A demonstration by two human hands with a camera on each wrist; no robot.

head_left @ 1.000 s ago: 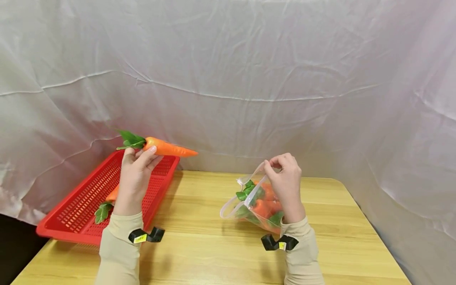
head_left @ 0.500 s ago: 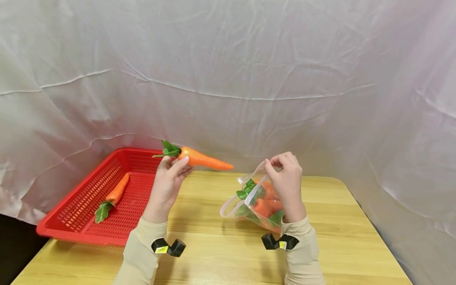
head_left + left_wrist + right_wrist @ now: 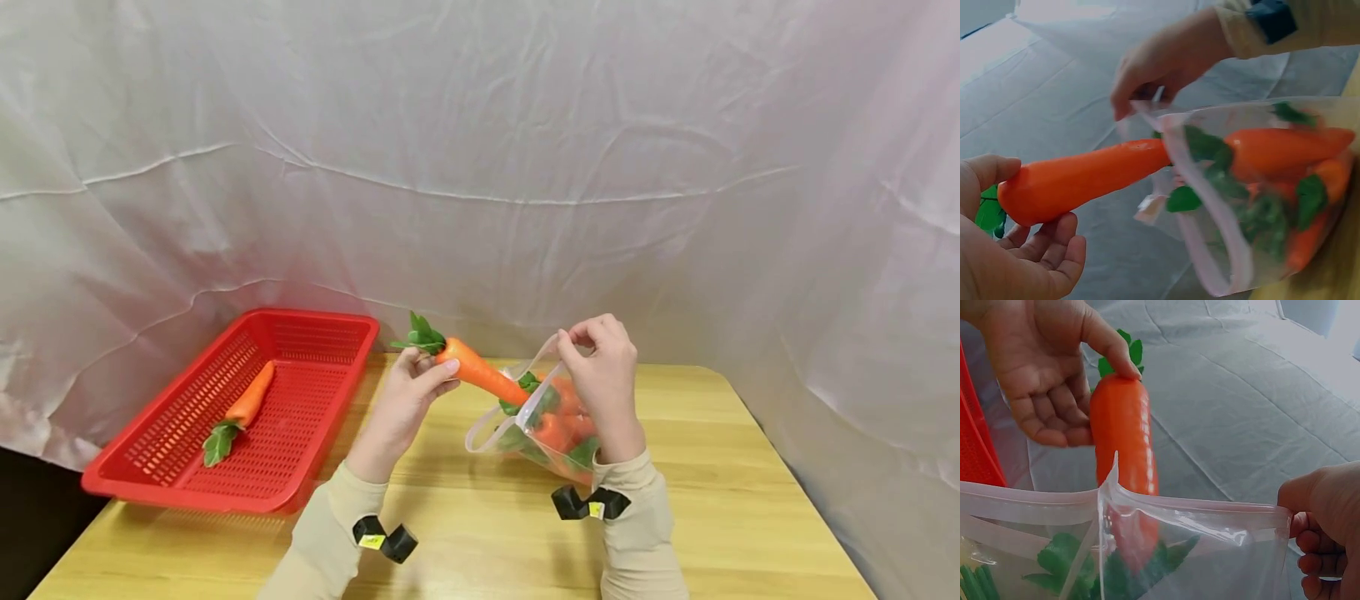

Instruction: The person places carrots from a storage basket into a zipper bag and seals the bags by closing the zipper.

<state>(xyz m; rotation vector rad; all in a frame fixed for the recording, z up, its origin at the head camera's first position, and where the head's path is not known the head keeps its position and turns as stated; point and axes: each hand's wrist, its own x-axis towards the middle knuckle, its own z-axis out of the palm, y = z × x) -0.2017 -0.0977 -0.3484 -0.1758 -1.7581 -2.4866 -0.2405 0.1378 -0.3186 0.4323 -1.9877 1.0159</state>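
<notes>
Carrot [image 3: 483, 375]: pointing tip-first into clear bag [image 3: 558, 433]
Left hand [image 3: 397, 408]: gripping it near leaves [image 3: 425, 336]
Right hand [image 3: 603, 367]: pinching bag's rim [image 3: 1211, 197]

I see the person's left forearm [image 3: 322, 529] slanting inward, its left grip [image 3: 403, 393] pinching with thumb [image 3: 999, 167] above and fingers [image 3: 1060, 253] beneath. The right forearm [image 3: 641, 537] points nearly straight ahead; the right grip [image 3: 606, 362] pinches at its tips, remaining fingers curled.

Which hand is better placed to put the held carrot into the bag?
Probably the left hand: it holds the carrot, whose tip reaches the open bag, while the right hand pinches the bag's rim.
</notes>
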